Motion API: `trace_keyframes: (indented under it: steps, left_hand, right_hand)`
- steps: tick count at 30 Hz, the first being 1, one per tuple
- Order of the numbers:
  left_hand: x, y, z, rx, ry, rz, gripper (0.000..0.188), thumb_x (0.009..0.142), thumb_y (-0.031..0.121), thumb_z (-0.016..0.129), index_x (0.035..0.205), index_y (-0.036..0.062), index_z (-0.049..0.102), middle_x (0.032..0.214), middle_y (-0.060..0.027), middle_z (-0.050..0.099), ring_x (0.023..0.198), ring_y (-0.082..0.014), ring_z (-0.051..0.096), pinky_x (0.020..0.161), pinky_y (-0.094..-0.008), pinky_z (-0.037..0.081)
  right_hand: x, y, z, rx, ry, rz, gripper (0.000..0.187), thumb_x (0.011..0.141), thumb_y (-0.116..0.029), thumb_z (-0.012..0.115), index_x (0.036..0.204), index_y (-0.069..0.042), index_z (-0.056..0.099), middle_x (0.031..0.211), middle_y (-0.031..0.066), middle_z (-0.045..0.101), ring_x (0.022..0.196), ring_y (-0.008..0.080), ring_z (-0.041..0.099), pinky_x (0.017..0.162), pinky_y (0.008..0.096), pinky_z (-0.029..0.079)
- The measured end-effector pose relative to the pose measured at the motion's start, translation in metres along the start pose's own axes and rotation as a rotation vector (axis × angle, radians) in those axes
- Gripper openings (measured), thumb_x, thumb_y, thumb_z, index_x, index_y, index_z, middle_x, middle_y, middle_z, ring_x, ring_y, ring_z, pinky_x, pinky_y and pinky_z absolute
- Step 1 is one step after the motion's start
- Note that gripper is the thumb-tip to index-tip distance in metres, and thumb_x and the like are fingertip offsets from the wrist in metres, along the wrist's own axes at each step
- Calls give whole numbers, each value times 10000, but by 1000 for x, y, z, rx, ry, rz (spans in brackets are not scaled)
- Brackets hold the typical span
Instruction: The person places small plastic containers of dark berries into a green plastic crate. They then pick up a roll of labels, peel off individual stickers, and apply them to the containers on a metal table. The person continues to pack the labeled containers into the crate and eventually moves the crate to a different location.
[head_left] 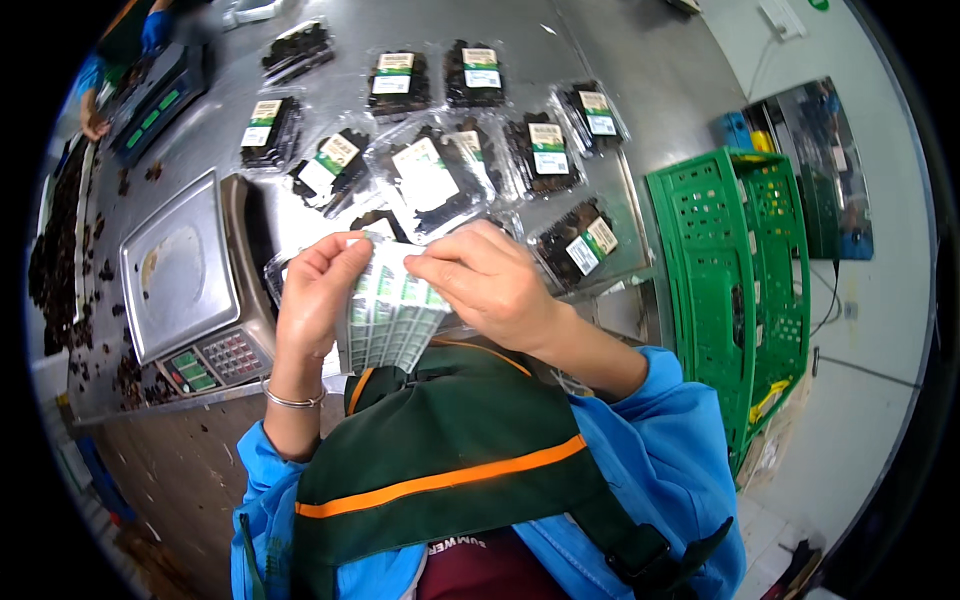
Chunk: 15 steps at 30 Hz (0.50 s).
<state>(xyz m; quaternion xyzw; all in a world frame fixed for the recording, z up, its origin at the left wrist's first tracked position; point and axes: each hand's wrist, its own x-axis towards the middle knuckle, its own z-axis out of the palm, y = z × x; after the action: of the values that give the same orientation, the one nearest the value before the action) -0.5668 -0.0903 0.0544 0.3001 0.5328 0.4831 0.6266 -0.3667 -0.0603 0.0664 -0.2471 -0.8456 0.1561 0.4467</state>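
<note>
My left hand (pixel 315 285) and right hand (pixel 490 275) pinch the sheet (pixel 388 305), just off centre toward nine o'clock; its rows look unused. Most packs (pixel 475 92), ten to two o'clock, wear labels (pixel 549 148), too fine to read. My shirt (pixel 480 575), at six, bears white lettering.

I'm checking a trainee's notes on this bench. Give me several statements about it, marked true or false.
1. The left hand and right hand both hold the label sheet. True.
2. A bangle circles the right wrist. False: it is on the left one.
3. The green plastic crate stands right of the silver-pan scale. True.
4. The jacket sleeves are orange. False: they are blue.
5. Labelled clear packs lie on the metal table. True.
</note>
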Motion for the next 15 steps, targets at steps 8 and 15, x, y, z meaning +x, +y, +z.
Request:
trace_keyframes:
  steps: [8, 15]
  left_hand:
    - [-11, 4, -66, 47, 177, 199, 191, 879, 112, 543, 1011, -20, 582, 917, -65, 632, 782, -109, 597, 691, -211, 479]
    - [-19, 19, -65, 72, 254, 253, 187, 883, 140, 552, 982, -14, 589, 899, -50, 632, 782, -94, 590, 688, -207, 472]
  right_hand:
    - [-107, 86, -68, 356, 1000, 1259, 373, 773, -45, 646, 1076, 5, 435, 845, 112, 612, 620, 87, 530, 487, 196, 409]
    - [-176, 155, -42, -715, 435, 1053, 373, 725, -145, 702, 1008, -25, 491, 758, 35, 612, 648, 97, 530, 578, 245, 432]
